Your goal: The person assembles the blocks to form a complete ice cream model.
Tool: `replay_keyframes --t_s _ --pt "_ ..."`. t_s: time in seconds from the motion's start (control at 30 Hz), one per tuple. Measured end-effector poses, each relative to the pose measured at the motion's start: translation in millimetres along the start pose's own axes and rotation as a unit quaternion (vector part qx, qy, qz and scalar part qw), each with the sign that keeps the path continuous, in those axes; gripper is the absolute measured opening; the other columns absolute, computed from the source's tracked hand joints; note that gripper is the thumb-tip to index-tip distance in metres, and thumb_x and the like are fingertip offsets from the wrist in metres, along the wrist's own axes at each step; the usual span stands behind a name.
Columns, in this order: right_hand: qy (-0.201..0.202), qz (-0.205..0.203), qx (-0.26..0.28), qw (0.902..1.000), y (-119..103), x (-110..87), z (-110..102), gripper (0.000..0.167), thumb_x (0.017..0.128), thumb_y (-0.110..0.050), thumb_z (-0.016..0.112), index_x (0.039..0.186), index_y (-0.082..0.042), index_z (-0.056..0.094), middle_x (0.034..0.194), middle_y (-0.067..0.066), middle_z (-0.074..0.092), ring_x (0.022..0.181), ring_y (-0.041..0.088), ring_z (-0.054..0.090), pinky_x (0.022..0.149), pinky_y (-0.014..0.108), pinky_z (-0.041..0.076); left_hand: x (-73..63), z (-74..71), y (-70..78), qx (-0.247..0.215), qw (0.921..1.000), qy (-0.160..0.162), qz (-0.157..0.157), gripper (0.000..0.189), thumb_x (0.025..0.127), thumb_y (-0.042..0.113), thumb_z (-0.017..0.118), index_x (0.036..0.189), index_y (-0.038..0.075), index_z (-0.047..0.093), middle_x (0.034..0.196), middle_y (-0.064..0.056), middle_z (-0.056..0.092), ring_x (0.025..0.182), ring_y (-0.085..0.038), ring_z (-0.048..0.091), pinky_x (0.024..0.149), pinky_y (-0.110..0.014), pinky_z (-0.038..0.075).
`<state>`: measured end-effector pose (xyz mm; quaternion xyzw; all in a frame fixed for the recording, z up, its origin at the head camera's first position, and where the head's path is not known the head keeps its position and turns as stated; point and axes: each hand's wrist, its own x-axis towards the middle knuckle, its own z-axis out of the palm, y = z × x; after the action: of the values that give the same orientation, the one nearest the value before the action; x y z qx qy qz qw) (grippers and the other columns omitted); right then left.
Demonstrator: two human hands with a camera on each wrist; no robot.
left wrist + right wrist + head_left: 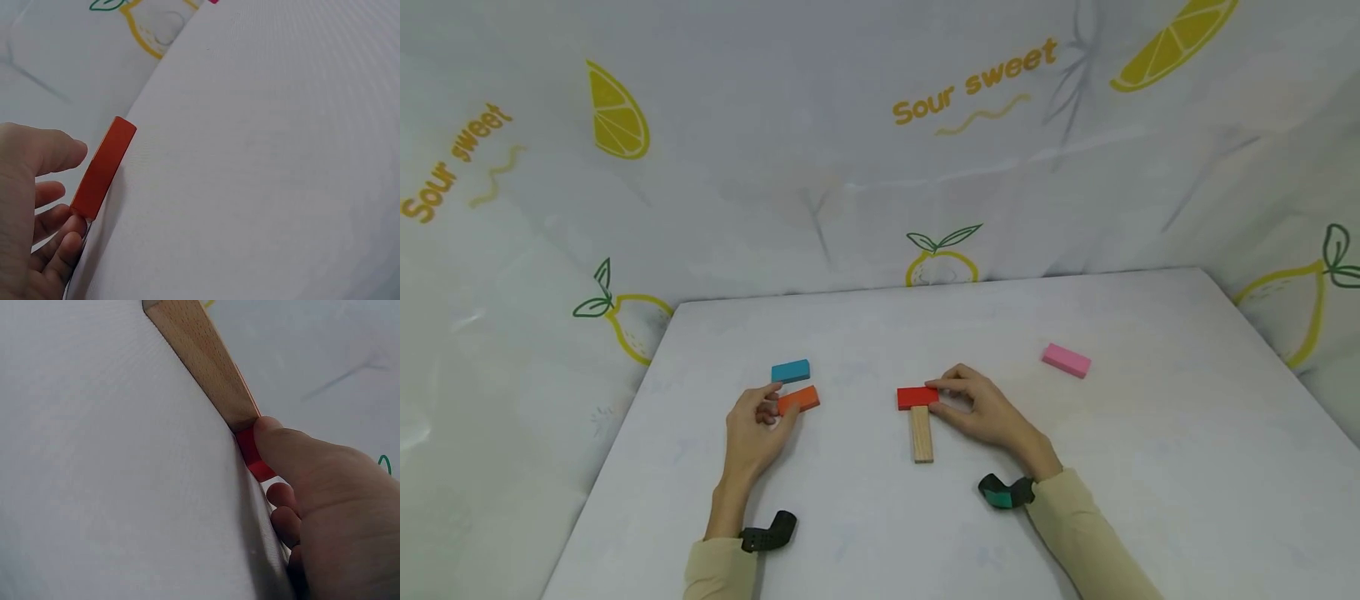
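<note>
My left hand (756, 433) is at the orange block (801, 400), fingers by its left end. In the left wrist view a gap shows between the thumb (62, 153) and the orange block (103, 169); whether the other fingers touch it is hard to tell. A blue block (791, 371) lies just behind. Between thumb and forefinger, my right hand (988, 408) pinches the right end of a red block (913, 398). This block lies crosswise at the far end of a plain wooden block (922, 437), making a T shape.
A pink block (1066, 361) lies farther back on the right of the white table (865, 517). Behind the table hangs a white cloth (760, 167) with lemon prints. Each wrist wears a dark strap with a small device (771, 533).
</note>
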<state>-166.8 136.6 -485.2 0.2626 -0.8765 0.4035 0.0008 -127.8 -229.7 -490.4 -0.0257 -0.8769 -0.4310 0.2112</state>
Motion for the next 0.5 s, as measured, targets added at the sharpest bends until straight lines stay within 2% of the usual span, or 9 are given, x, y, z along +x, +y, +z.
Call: replay_keyframes --t_s 0.2,0.5 --pt "0.005 0.000 -0.003 1.0000 0.1 -0.6 0.8 0.034 0.092 -0.024 0.077 0.124 -0.013 0.074 0.112 0.000 0.064 0.100 0.013 0.056 0.088 0.030 0.050 -0.1 0.5 -4.3 0.017 0.9998 -0.006 0.010 0.034 0.080 0.004 0.081 0.112 -0.004 0.075 0.095 -0.015 0.068 0.074 -0.015 0.059 0.067 -0.013 0.048" --pt "0.007 0.000 -0.002 1.0000 0.3 -0.6 1.3 0.033 0.092 -0.024 0.077 0.123 -0.014 0.075 0.111 0.000 0.064 0.100 0.013 0.057 0.088 0.030 0.051 -0.5 -0.7 -7.3 0.026 0.9994 -0.017 0.017 0.034 0.078 0.000 0.079 0.112 -0.004 0.075 0.096 -0.015 0.066 0.077 -0.015 0.058 0.069 -0.012 0.047"
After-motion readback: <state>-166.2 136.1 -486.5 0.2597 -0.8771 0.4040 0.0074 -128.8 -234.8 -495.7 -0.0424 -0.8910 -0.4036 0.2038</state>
